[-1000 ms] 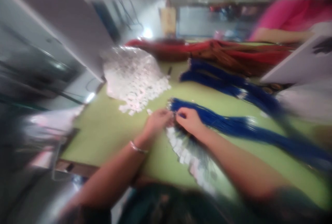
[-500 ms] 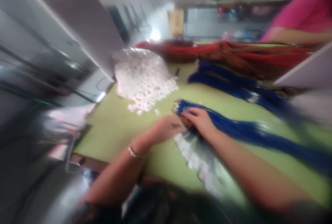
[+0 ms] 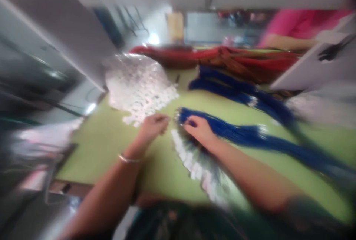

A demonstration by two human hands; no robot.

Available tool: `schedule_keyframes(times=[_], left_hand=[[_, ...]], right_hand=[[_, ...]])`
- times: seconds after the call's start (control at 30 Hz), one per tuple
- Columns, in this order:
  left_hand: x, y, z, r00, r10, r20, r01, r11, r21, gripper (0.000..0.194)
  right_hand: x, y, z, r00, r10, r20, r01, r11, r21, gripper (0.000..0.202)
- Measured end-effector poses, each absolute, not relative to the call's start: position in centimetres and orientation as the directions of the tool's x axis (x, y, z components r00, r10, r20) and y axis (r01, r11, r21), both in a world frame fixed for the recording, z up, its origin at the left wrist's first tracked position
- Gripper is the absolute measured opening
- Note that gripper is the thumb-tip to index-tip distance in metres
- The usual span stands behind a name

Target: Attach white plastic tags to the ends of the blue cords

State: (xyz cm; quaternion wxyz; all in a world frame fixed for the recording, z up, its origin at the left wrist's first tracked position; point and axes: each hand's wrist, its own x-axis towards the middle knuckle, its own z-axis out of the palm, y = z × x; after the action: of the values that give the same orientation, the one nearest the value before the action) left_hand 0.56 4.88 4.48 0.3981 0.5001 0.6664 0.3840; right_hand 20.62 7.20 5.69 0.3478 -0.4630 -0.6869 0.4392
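My left hand (image 3: 155, 125) is closed in a pinch above the green tabletop, just left of the blue wire ends; whatever is between its fingertips is too blurred to make out. My right hand (image 3: 198, 129), fingers curled together, rests at the near end of a blue wire bundle (image 3: 239, 133), with a bit of blue wire showing in its grip. Below it, white connectors (image 3: 191, 166) lie in a slanting row, with blurred thin wires running under my right forearm. A clear plastic bag (image 3: 125, 69) spills a pile of small white connectors (image 3: 147, 99) beyond my left hand.
Another blue wire bundle (image 3: 222, 88) lies farther back on the green table (image 3: 111, 158). Red and brown wires (image 3: 211, 55) stretch along the far side. Grey panels (image 3: 319, 58) stand left and right. A person in a pink top (image 3: 294, 27) is across the table.
My left hand has drawn away to the left from my right hand, leaving a gap between them. The right hand stays by the wire ends. The whole view has shifted.
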Motion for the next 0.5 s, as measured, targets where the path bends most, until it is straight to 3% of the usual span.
schedule_keyframes(times=[0.1,0.2,0.33,0.5], left_hand=[[2.6,4.5,4.2,-0.064,0.968,-0.244,0.043,0.247,0.968,0.038],[3.9,4.4,4.0,-0.010,0.954,-0.299,-0.138,0.295,0.945,0.036],[4.4,4.2,4.2,0.025,0.944,-0.330,-0.223,0.327,0.918,0.037],[4.4,4.1,4.2,0.011,0.939,-0.344,-0.196,0.339,0.920,0.038]], right_hand=[[20.5,7.0,5.4,-0.313,0.940,0.132,0.343,0.242,-0.908,0.009],[20.4,6.7,5.1,-0.307,0.932,0.191,0.358,0.299,-0.884,0.009],[20.4,6.5,4.7,-0.316,0.925,0.213,0.400,0.333,-0.854,0.009],[20.5,6.5,4.3,-0.324,0.921,0.216,0.446,0.350,-0.823,0.008]])
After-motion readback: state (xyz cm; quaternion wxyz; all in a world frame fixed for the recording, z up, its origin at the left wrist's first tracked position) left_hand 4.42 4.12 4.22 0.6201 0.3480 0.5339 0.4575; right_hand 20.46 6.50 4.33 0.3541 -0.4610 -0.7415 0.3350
